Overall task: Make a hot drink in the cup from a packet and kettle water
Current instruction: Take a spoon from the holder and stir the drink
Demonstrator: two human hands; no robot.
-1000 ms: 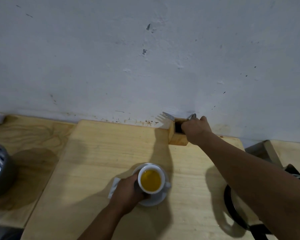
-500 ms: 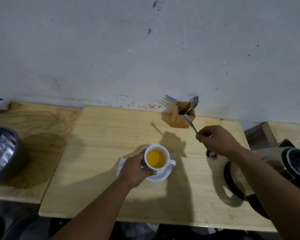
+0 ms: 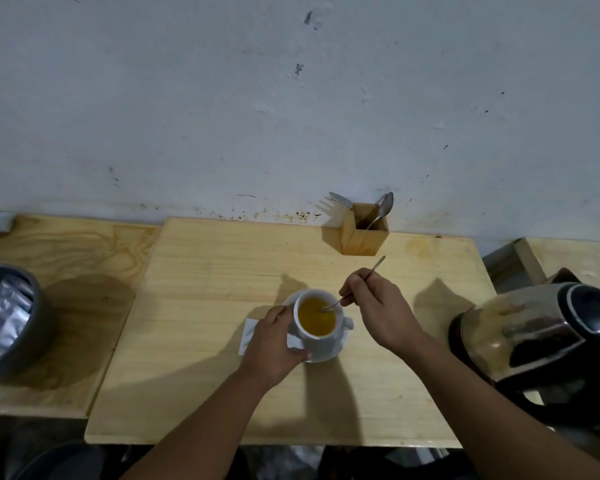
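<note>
At frame centre, the left hand (image 3: pixel 274 344) grips the white ceramic cup (image 3: pixel 317 320) of orange drink; the right hand (image 3: pixel 378 306) pinches a thin metal spoon (image 3: pixel 355 285) dipped in it.

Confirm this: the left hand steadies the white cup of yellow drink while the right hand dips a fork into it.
Wrong on one point: the head view shows the right hand dipping a spoon, not a fork. The left hand does steady the white cup of yellow drink.
</note>
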